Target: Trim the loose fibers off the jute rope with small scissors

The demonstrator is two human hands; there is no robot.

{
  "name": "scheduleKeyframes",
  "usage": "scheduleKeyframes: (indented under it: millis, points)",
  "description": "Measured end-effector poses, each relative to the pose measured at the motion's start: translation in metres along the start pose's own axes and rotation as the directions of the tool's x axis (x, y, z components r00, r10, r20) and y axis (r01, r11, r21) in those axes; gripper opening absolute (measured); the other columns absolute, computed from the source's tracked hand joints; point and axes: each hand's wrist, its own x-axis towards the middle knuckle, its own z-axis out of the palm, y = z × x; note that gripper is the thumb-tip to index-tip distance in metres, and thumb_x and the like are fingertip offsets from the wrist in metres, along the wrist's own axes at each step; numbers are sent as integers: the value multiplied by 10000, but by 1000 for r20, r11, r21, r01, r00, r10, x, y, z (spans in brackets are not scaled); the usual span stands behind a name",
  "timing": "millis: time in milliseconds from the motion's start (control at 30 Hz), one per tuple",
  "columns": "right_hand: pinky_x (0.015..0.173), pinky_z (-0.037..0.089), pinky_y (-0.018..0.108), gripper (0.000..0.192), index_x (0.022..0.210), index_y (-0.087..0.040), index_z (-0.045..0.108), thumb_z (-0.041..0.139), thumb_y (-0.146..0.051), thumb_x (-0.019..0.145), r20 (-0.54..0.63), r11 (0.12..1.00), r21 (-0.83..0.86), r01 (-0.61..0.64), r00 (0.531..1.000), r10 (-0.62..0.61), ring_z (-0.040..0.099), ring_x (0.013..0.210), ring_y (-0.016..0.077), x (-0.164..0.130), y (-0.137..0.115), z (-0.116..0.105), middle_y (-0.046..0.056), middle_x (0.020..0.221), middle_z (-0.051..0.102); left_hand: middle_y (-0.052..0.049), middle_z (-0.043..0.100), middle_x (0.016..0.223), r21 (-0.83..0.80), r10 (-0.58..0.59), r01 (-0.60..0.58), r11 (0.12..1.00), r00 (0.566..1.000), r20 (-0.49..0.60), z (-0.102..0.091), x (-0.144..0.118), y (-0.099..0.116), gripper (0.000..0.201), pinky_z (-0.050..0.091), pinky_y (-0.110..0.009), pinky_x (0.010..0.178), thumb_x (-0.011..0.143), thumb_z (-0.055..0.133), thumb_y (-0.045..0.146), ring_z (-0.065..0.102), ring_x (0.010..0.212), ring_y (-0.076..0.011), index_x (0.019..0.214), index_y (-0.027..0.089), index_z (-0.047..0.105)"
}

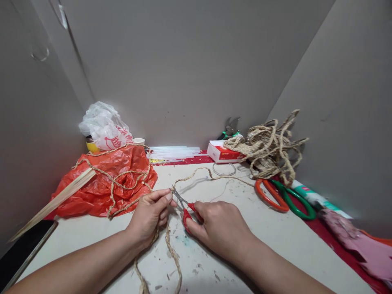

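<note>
From the head view, the left hand point(150, 214) pinches a strand of jute twine point(171, 249) between thumb and fingertips, its grip closed on the cord just where the blades meet it. The right hand point(219, 226) has its fingers through the red handles of small scissors point(183, 204), grip closed around them; the blades stand slightly apart at the twine, and whether they have bitten through cannot be told. Judging by this, the cut looks to be just under way rather than finished: the cord runs unbroken away from the blades toward the back of the surface point(275, 245) and two lengths trail down toward the person. The twine is coarse, tan and hairy, loosely twisted, and small fibre scraps litter the surface around the hands. More of it drapes over a red plastic bag point(101, 183) at the left, and a tangled twine bundle point(269, 149) sits at the back right, near large scissors point(284, 198) with orange and green handles.
</note>
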Motion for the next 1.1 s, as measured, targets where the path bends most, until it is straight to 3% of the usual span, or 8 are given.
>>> scheduleKeyframes:
  millis: [433, 767, 1100]
  points:
    - [518, 231, 256, 278, 621, -206, 596, 442, -301, 832, 65, 986, 167, -4, 998, -7, 532, 508, 114, -1, 2, 0, 3, 585, 656, 9, 596, 674, -5, 39, -39, 999, 999, 18, -2, 0, 3, 250, 159, -151, 374, 728, 690, 313, 258, 390, 12, 905, 145, 637]
    - [530, 231, 276, 259, 656, -197, 611, 505, -418, 742, -99, 999, 28, 17, 995, -14, 538, 509, 154, 0, 1, -5, 25, 556, 628, 0, 609, 644, -21, 11, -10, 1000, 1000, 18, 0, 0, 1, 232, 167, -151, 363, 728, 687, 283, 269, 377, 3, 892, 132, 622]
    - [537, 231, 278, 293, 646, -189, 613, 473, -407, 782, -135, 999, -32, 9, 991, -13, 539, 495, 149, -1, 0, 0, 42, 574, 658, -7, 626, 647, -67, -16, 16, 998, 1000, -5, 1, 0, 3, 222, 219, -137, 366, 706, 705, 232, 306, 389, -3, 885, 135, 616]
